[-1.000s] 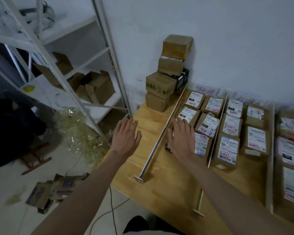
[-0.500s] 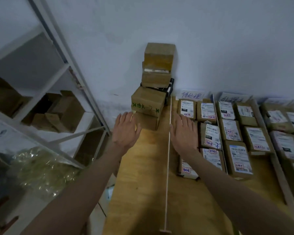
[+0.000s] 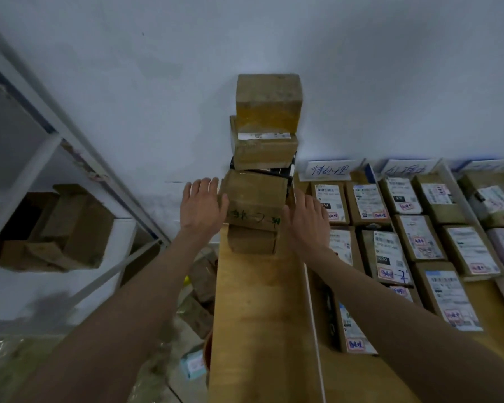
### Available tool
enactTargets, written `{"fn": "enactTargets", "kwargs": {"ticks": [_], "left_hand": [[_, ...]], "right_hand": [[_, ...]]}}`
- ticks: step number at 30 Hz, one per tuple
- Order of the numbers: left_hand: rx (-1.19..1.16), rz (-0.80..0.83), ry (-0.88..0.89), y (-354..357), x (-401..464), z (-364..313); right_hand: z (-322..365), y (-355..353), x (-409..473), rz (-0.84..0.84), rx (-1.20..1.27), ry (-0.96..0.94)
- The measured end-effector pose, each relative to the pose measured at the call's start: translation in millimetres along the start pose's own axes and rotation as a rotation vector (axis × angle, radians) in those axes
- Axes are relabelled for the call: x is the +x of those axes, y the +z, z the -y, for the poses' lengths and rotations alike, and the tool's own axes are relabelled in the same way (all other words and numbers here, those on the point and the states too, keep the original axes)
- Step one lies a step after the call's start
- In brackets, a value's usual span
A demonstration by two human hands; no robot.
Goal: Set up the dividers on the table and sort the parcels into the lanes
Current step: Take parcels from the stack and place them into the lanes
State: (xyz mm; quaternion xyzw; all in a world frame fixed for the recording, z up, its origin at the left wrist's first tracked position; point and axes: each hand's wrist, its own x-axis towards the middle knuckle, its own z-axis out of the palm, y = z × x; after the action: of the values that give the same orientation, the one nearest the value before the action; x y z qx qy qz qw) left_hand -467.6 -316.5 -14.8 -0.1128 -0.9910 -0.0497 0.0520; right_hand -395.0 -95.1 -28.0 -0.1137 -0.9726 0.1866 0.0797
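A stack of cardboard boxes [image 3: 259,181] stands at the far end of the wooden table [image 3: 253,315], against the white wall [image 3: 303,53]. The box with green writing [image 3: 253,200] sits second from the bottom, on a smaller box [image 3: 252,239], with two more piled above it.

The left hand [image 3: 202,205] lies at that box's left side, fingers straight and spread, thumb touching the box's left edge; it grips nothing. The right hand [image 3: 306,219] is at the box's right side, fingers straight and close together, also holding nothing; whether it touches the box is unclear.

A thin white divider [image 3: 313,315] runs along the table just right of the stack. Beyond it, labelled parcels [image 3: 390,251] lie flat in rows within the lanes, with handwritten paper signs [image 3: 329,169] against the wall at the lane heads. A metal shelf [image 3: 70,146] with open cardboard boxes stands to the left.
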Motion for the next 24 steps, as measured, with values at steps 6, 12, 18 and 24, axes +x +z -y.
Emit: {"fn": "enactTargets", "kwargs": {"ticks": [6,12,18,24], "left_hand": [[-0.040,0.061,-0.052,26,22,4],[-0.143,0.025,-0.087,29,14,-4],[-0.188,0.004,-0.134,10,-3,-4],[-0.287,0.013,-0.201,-21,-38,-18]], "right_hand": [[9,22,22,0.115,0.159,0.160],[21,28,24,0.186,0.466,0.257],[29,9,12,0.178,0.500,0.219],[28,-21,-13,0.160,0.533,0.217]]}}
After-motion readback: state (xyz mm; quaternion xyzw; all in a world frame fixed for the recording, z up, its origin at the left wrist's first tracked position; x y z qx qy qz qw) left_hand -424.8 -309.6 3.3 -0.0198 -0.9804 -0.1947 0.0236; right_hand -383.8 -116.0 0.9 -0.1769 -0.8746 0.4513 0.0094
